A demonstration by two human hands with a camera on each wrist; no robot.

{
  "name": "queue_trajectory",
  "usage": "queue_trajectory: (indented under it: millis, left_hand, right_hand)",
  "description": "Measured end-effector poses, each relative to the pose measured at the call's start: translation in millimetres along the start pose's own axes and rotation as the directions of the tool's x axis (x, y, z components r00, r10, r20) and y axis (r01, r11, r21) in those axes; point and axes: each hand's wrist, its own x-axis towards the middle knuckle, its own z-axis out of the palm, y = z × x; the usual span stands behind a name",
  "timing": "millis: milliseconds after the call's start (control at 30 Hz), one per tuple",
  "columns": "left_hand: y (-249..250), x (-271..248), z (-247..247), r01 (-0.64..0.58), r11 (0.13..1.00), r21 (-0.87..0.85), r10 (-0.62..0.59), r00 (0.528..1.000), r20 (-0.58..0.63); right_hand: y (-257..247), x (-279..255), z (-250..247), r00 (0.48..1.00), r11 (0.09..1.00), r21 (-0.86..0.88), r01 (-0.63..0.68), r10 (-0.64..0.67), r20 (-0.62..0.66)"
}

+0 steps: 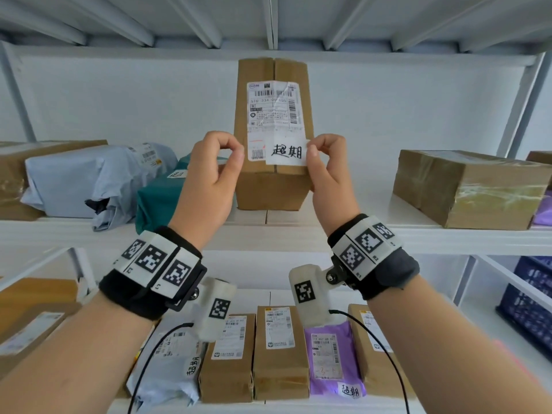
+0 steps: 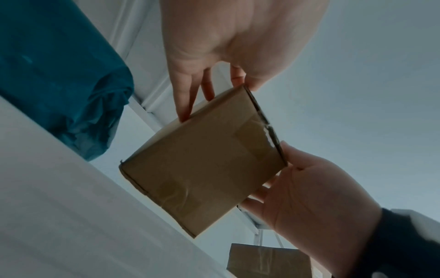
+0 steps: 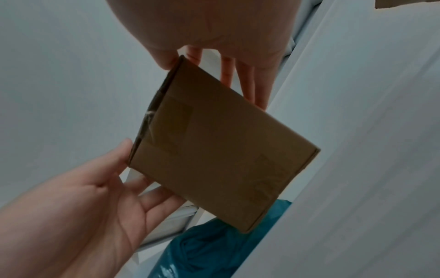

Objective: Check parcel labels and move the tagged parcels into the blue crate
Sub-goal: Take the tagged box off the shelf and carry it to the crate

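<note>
I hold a tall brown cardboard box (image 1: pixel 271 189) upright over the middle shelf, one hand on each side. Its front carries a printed shipping label (image 1: pixel 273 109) and a white handwritten tag (image 1: pixel 286 152) at the lower right. My left hand (image 1: pixel 236 153) grips the left edge, thumb in front and fingers behind. At the right edge, beside the tag, my right hand (image 1: pixel 313 150) grips the same way. Both wrist views show the taped lower end of the box (image 2: pixel 202 163) (image 3: pixel 221 148) between the left hand (image 2: pixel 214 56) (image 3: pixel 95 197) and the right hand (image 2: pixel 309 188) (image 3: pixel 226 37). The blue crate (image 1: pixel 531 297) stands at the lower right.
On the middle shelf (image 1: pixel 298 231) a teal bag (image 1: pixel 155 201) with a tag and a grey bag (image 1: pixel 89 177) lie to the left, and a taped box (image 1: pixel 466 186) lies to the right. The lower shelf holds several parcels, among them a tagged purple bag (image 1: pixel 331 363) and a tagged grey bag (image 1: pixel 167 372).
</note>
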Motion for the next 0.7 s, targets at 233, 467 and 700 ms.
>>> queue_trajectory:
  millis: [233, 467, 700]
  left_hand:
    - [1, -15, 3, 0.066, 0.98, -0.186, -0.066, 0.998, 0.004]
    - [-1, -20, 6, 0.109, 0.963, -0.247, -0.082, 0.99, 0.118]
    - [-2, -23, 7, 0.139, 0.957, -0.255, -0.108, 0.985, 0.132]
  right_hand:
    - [2, -12, -6, 1.0, 0.989, 0.148, -0.007, 0.008, -0.007]
    - [8, -17, -6, 0.999, 0.994, 0.104, -0.033, 0.033, 0.0]
    - [10, -21, -7, 0.998, 0.994, 0.094, -0.057, 0.056, 0.011]
